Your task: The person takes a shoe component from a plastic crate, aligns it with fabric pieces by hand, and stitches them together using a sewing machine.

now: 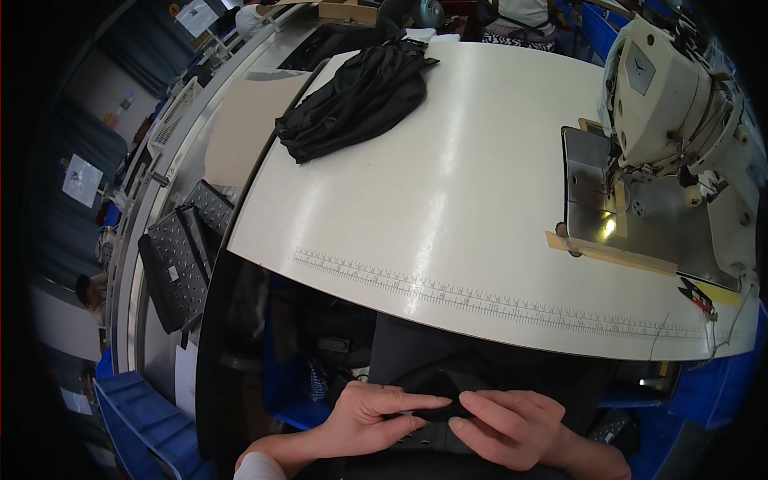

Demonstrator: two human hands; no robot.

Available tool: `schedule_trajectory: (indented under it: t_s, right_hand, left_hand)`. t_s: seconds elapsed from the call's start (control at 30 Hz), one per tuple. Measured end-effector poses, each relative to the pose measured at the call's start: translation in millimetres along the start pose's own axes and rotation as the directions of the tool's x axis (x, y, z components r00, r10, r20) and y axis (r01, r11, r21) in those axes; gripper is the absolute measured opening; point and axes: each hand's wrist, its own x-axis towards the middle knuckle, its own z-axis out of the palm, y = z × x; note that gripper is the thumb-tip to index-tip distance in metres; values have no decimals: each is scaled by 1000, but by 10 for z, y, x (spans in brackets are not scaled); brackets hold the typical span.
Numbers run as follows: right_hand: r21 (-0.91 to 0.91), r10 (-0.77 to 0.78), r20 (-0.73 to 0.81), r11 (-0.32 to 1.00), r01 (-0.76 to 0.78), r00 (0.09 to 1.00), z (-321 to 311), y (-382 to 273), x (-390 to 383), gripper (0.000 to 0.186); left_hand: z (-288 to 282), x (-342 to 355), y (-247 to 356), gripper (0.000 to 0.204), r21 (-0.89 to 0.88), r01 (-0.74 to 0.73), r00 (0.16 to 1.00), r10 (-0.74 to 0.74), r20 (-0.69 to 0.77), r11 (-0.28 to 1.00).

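Below the front edge of the white worktable (pixel 480 200), my left hand (pixel 376 420) and my right hand (pixel 500 424) pinch a dark piece of fabric (pixel 432 440) over my lap, their fingertips close together. My left index finger lies extended along it, with the thumb beneath. My right fingers are curled onto it. A crumpled black garment (pixel 352 100) lies at the far left of the tabletop. A white sewing machine (pixel 648 104) stands at the right, with small snips (pixel 696 296) beside its metal plate. A printed ruler scale runs along the front edge.
At left are a beige sheet (pixel 244 120), perforated black pieces (pixel 180 256) on a long rail-edged bench and a blue plastic bin (pixel 144 416). More blue bins (pixel 712 384) sit under the table. Other people (pixel 516 24) are at the back and far left (pixel 92 296).
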Motion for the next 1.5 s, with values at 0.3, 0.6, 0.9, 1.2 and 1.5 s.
schedule_trajectory:
  t_s: [0.3,0.6,0.9,1.2,1.5]
  right_hand:
    - [194,197,43,960,-202,979,12,-5,-56,34]
    - [348,229,506,828,-440,831,-266,151,287,33]
    - [226,131,656,905,-359,743,-354,163,448,27]
    - [469,-24,811,625,-624,585,-407,385,528,39]
    - [419,27,851,568,-708,525,-468,459,412,35]
  left_hand:
    - [3,27,87,36,79,-25,1000,24,8,997]
    - [33,32,132,35,69,-101,995,103,-13,992]
    - [70,19,136,27,92,-76,995,81,-53,993]
    - [44,38,103,32,153,-128,992,124,34,980]
    - [85,26,87,34,79,-157,987,158,-16,984]
